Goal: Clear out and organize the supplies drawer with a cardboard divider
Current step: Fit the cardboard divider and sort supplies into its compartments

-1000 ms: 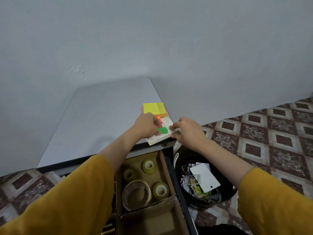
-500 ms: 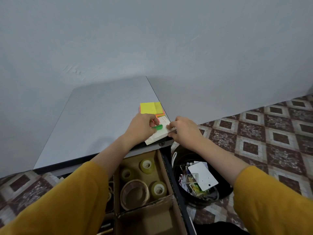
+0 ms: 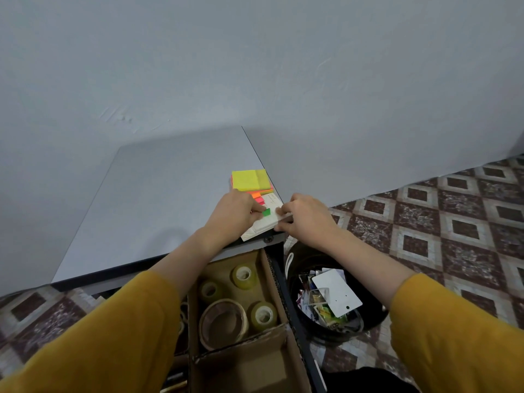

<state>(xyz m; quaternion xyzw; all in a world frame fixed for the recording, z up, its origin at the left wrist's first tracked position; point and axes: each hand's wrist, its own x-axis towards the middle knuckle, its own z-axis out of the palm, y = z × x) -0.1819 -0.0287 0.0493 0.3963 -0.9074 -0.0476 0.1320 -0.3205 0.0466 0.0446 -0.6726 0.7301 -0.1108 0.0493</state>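
Desk (image 3: 158, 199), near right corner | my left grip (image 3: 231, 212) pinches green flag (image 3: 266, 212), nudged slightly since a second ago | right grip (image 3: 306, 217) clasps white pad (image 3: 262, 226) | I judge sorting unfinished

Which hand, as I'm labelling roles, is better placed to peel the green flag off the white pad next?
Left: the left hand pinches the green flag; the right hand grips the white pad.

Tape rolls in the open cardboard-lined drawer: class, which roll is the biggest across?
The pale brown tape roll, lying flat at the near left of its cardboard compartment. Its ring is far wider than the three small yellowish clear rolls beside it.
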